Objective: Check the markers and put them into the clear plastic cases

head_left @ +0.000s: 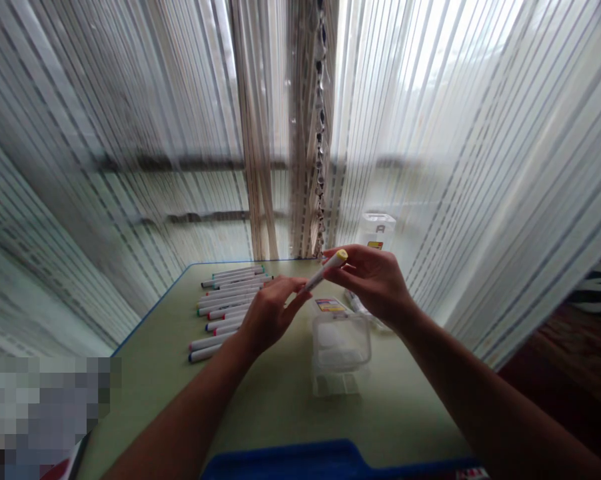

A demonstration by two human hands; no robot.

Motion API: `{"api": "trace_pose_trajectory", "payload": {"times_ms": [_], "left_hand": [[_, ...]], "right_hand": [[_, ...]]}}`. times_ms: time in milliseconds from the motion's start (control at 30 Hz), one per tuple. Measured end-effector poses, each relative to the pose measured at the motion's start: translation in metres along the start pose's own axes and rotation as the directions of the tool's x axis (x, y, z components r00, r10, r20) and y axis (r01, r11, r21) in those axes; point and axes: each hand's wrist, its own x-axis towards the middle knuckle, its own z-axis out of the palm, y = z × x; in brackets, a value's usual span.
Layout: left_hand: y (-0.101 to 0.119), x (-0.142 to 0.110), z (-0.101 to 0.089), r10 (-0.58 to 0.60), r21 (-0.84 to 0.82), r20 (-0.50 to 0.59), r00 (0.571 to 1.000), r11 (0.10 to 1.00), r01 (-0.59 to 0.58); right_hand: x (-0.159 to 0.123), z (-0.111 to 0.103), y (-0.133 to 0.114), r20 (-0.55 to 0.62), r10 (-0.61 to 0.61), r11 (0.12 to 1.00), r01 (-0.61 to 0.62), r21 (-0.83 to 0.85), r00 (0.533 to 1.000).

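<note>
A white marker (pixel 322 272) with a yellow end is held tilted above the table, its yellow end up and to the right. My left hand (pixel 276 308) pinches its lower end. Near the yellow end, the fingers of my right hand (pixel 375 277) close round it. Several white markers (pixel 225 313) with coloured ends lie in a row on the table to the left, partly hidden behind my left hand. Below the held marker stands a clear plastic box (pixel 341 343) with a coloured label.
The pale green table (pixel 275 413) has a blue edge. Clear plastic packaging (pixel 378 230) stands at the back right, in front of striped string curtains (pixel 180 120). A blue tray-like object (pixel 290 460) lies at the near edge. At the lower left, an area is pixelated.
</note>
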Motion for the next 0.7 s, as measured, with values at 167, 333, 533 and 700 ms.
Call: {"api": "trace_pose_trajectory", "payload": {"times_ms": [167, 333, 533, 700], "left_hand": [[0.003, 0.001, 0.001, -0.015, -0.023, 0.067, 0.998, 1.0, 0.016], [0.005, 0.002, 0.001, -0.038, -0.029, 0.076, 0.996, 0.999, 0.041], [0.003, 0.001, 0.003, -0.012, 0.012, 0.029, 1.0, 1.0, 0.011], [0.0, 0.0, 0.004, 0.006, 0.05, -0.006, 1.0, 0.999, -0.005]], "right_hand": [[0.0, -0.009, 0.005, 0.028, 0.028, 0.998, -0.029, 0.056, 0.999], [-0.002, -0.01, 0.005, 0.076, 0.028, 0.997, -0.033, 0.068, 0.997], [-0.007, -0.002, 0.001, 0.068, -0.05, 0.999, 0.05, 0.008, 0.996], [-0.011, 0.002, 0.001, 0.108, -0.155, 0.985, 0.163, -0.065, 0.982]]}}
